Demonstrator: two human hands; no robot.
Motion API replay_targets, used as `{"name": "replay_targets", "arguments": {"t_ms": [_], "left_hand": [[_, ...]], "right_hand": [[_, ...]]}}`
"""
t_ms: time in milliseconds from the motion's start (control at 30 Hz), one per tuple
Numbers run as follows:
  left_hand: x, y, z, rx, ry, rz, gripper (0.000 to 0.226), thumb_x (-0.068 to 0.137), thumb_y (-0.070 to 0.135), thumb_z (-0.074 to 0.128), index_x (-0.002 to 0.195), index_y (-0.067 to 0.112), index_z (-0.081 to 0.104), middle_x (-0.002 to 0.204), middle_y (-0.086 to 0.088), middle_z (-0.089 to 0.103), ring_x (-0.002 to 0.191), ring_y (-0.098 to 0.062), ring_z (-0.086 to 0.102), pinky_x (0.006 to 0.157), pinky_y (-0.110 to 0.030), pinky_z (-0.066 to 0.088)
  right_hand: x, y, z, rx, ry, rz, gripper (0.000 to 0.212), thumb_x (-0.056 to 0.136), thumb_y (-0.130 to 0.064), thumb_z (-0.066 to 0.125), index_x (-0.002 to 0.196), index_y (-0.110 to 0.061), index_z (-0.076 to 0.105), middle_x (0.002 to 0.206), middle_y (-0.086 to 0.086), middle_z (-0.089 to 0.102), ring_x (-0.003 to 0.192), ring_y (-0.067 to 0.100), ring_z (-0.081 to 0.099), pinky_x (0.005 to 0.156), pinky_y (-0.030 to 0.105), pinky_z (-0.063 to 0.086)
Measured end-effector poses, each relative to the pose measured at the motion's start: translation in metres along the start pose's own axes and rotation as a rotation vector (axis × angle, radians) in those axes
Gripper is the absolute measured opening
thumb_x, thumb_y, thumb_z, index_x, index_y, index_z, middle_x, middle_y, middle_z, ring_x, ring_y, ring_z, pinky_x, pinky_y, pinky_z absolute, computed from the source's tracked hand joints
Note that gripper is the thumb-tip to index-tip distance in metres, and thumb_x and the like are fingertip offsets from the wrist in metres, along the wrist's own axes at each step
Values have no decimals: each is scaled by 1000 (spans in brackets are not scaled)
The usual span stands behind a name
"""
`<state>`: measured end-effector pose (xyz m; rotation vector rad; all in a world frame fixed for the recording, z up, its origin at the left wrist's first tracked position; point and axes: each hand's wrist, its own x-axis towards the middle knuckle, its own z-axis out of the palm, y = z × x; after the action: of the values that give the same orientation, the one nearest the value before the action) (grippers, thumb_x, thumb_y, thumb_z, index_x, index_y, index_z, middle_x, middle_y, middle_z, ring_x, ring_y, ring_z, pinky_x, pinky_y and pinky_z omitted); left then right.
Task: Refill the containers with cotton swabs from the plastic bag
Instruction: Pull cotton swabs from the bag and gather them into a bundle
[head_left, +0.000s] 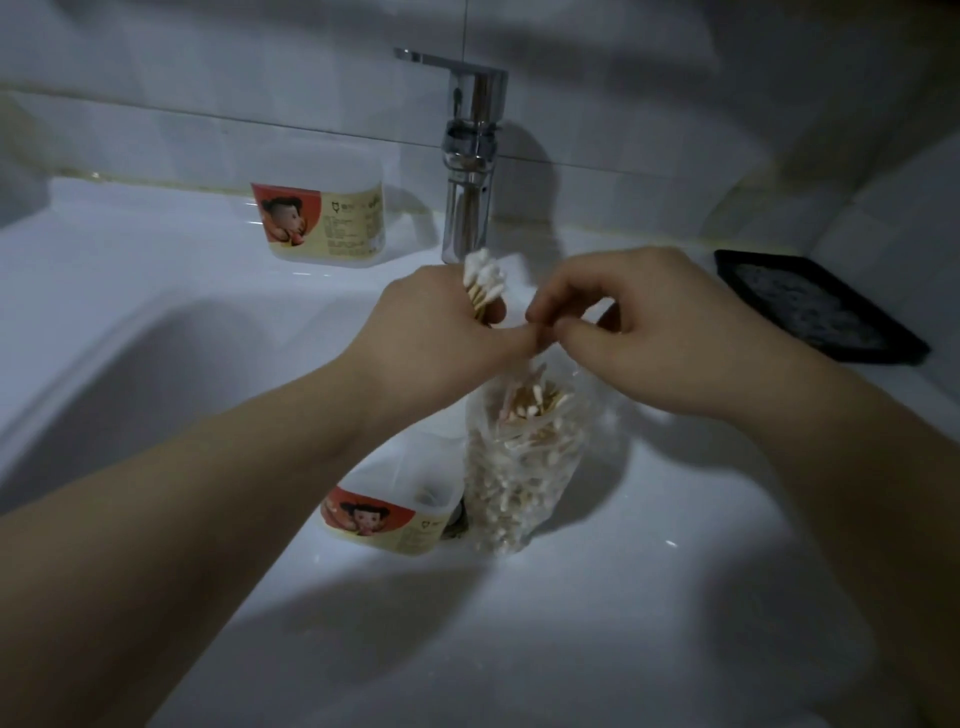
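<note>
The left arm (234, 467) hides part of the near container (374, 519). The left hand (436, 327) grips wooden-stick cotton swabs (485, 283); the right hand (639, 338) pinches the clear, crinkly plastic bag (514, 467).

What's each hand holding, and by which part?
Left hand grips a bundle of cotton swabs by the sticks, tips up. Right hand pinches the plastic bag at its top edge.

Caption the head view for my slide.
Left hand grips a swab bundle; right hand pinches the plastic bag beside a labelled container.
</note>
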<state>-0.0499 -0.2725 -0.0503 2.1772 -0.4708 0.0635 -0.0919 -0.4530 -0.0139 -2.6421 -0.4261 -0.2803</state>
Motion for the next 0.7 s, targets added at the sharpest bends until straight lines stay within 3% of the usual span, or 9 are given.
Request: {"name": "replay_targets", "arguments": {"t_ms": [67, 167, 267, 333, 500, 600, 700], "left_hand": [[1, -3, 1, 50, 7, -39, 28, 78, 37, 78, 67, 21, 57, 61, 9, 58, 53, -4, 52, 47, -16, 36], [4, -6, 0, -75, -1, -95, 12, 80, 26, 76, 75, 22, 65, 64, 5, 65, 58, -8, 61, 55, -24, 45], [4, -5, -2, -156, 22, -125, 13, 85, 22, 70, 73, 17, 67, 57, 3, 65, 47, -6, 55, 55, -28, 46], [3, -4, -1, -152, 37, -128, 15, 85, 20, 67, 75, 9, 68, 59, -5, 64, 50, -11, 54, 57, -31, 47], [4, -4, 0, -180, 62, -144, 21, 82, 18, 61, 84, -3, 64, 77, -22, 67, 58, -22, 53, 61, -36, 47], [3, -4, 1, -171, 62, -145, 22, 82, 18, 60, 83, -3, 65, 77, -21, 67, 56, -21, 53, 60, -37, 49], [3, -3, 2, -166, 84, -142, 20, 84, 18, 60, 83, -1, 64, 76, -19, 68, 57, -22, 55, 63, -47, 56]], "right_hand": [[-1, -1, 3, -31, -84, 7, 23, 90, -18, 66, 101, -37, 73, 95, -17, 73, 71, -19, 59, 65, 2, 38], [-1, -2, 6, 16, -149, 21, 33, 82, -31, 70, 114, -39, 68, 102, -16, 72, 84, -13, 64, 69, 5, 41], [-1, -1, 4, 21, -249, 50, 60, 74, -47, 76, 130, -44, 56, 111, -18, 71, 95, -5, 67, 74, 18, 48], [-2, -2, 4, 21, -299, 48, 68, 71, -46, 82, 132, -44, 51, 109, -19, 71, 93, -4, 68, 73, 19, 50], [-2, -2, 7, 65, -275, 12, 46, 72, -38, 86, 107, -42, 57, 91, -16, 72, 76, 2, 68, 73, 29, 56], [-3, -5, 9, 37, -346, -40, 29, 73, -45, 77, 100, -50, 67, 89, -23, 70, 79, 0, 67, 69, 18, 51], [-3, -5, 11, 13, -331, -102, 23, 81, -34, 80, 87, -54, 68, 84, -25, 69, 78, -3, 65, 67, 11, 44]]}}
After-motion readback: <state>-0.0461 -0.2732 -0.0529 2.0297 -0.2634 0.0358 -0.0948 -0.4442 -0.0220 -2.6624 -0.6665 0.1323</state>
